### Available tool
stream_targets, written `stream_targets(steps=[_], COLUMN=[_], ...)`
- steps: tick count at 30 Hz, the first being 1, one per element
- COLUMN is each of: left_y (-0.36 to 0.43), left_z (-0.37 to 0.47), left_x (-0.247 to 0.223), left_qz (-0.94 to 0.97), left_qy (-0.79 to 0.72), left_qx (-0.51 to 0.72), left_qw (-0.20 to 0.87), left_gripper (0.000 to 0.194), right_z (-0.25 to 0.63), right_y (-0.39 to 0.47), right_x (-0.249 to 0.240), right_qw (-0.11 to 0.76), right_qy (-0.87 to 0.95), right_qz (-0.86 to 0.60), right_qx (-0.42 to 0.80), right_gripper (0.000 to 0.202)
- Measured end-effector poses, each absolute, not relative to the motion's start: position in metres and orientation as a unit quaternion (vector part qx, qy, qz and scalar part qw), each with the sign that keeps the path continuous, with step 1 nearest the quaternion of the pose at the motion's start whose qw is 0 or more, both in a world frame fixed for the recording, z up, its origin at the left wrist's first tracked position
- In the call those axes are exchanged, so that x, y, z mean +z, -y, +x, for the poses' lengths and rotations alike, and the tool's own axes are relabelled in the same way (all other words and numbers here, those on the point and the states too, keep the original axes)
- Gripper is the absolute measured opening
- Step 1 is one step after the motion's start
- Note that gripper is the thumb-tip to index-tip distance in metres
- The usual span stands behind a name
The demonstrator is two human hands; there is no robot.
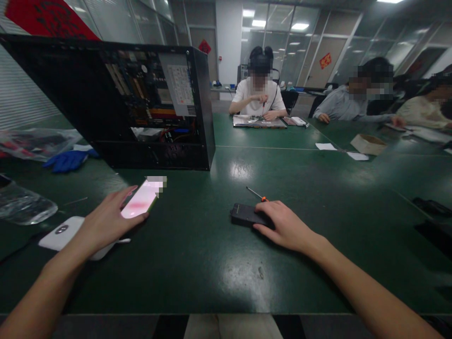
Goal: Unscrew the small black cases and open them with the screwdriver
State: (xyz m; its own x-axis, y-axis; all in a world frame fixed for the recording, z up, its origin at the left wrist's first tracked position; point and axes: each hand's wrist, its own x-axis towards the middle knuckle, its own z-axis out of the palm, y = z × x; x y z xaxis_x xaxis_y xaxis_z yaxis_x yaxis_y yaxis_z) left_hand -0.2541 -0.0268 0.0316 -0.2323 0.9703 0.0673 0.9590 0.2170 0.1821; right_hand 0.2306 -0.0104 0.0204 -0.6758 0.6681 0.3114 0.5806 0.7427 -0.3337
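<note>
My left hand (111, 212) is closed around the edges of a smartphone (141, 200) with a bright pinkish screen, tilted above the table. Under my left wrist lies a white device (61, 233) with a dark oval mark. On the right, my right hand (280, 223) grips the near end of a small black box (243, 214) that rests on the tabletop. Just beyond those fingers is a screwdriver (259, 193) with an orange handle, partly hidden by the hand.
An open computer case (208, 113) stands at the back left. Blue gloves (67, 161), a plastic bag (38, 141) and a clear bottle (26, 205) lie left on the green table (197, 273). Several people sit beyond; one works on a flat panel (259, 122). A cardboard box (368, 144) sits right.
</note>
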Motion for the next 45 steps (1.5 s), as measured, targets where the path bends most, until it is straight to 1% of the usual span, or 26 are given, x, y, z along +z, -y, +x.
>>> stream_targets(steps=[4, 6, 10, 15, 17, 21, 23, 27, 32, 33, 38, 41, 45], left_y=[0.03, 0.029, 0.025, 0.022, 0.019, 0.001, -0.011, -0.032, -0.041, -0.042, -0.045, -0.046, -0.04], left_z=[-0.265, -0.271, -0.273, -0.264, -0.259, -0.241, -0.231, -0.216, -0.214, -0.214, -0.216, -0.213, -0.181], left_x=[0.026, 0.024, 0.024, 0.029, 0.029, 0.031, 0.033, 0.04, 0.04, 0.039, 0.036, 0.036, 0.04], left_qz=[0.603, 0.604, 0.608, 0.593, 0.59, 0.616, 0.618, 0.591, 0.586, 0.587, 0.595, 0.598, 0.641], left_qy=[-0.777, -0.771, -0.772, -0.78, -0.787, -0.783, -0.784, -0.806, -0.81, -0.809, -0.803, -0.8, -0.764], left_qx=[0.172, 0.19, 0.175, 0.181, 0.163, 0.074, 0.049, 0.02, 0.025, 0.028, 0.036, 0.038, 0.066], left_qw=[0.057, 0.064, 0.069, 0.086, 0.078, 0.036, 0.027, 0.023, 0.018, 0.013, 0.004, 0.006, -0.016], left_gripper=[0.074, 0.071, 0.074, 0.073, 0.076, 0.086, 0.091, 0.088, 0.085, 0.084, 0.082, 0.08, 0.075], right_z=[0.23, 0.231, 0.231, 0.231, 0.231, 0.231, 0.23, 0.23, 0.232, 0.233, 0.244, 0.254, 0.263], right_y=[0.01, 0.01, 0.009, 0.009, 0.009, 0.01, 0.01, 0.01, 0.01, 0.008, -0.005, -0.015, -0.021], right_x=[0.02, 0.02, 0.019, 0.018, 0.018, 0.019, 0.019, 0.02, 0.023, 0.023, 0.023, 0.022, 0.021], right_qw=[0.212, 0.212, 0.212, 0.215, 0.214, 0.213, 0.215, 0.237, 0.253, 0.256, 0.299, 0.297, 0.244], right_qy=[0.909, 0.91, 0.911, 0.912, 0.913, 0.912, 0.91, 0.904, 0.895, 0.892, 0.848, 0.83, 0.829], right_qz=[-0.342, -0.342, -0.339, -0.336, -0.336, -0.341, -0.344, -0.344, -0.354, -0.359, -0.427, -0.467, -0.499], right_qx=[0.104, 0.103, 0.098, 0.096, 0.093, 0.087, 0.087, 0.093, 0.101, 0.099, 0.091, 0.074, 0.068], right_gripper=[0.029, 0.029, 0.029, 0.03, 0.032, 0.035, 0.037, 0.042, 0.051, 0.05, 0.028, 0.025, 0.029])
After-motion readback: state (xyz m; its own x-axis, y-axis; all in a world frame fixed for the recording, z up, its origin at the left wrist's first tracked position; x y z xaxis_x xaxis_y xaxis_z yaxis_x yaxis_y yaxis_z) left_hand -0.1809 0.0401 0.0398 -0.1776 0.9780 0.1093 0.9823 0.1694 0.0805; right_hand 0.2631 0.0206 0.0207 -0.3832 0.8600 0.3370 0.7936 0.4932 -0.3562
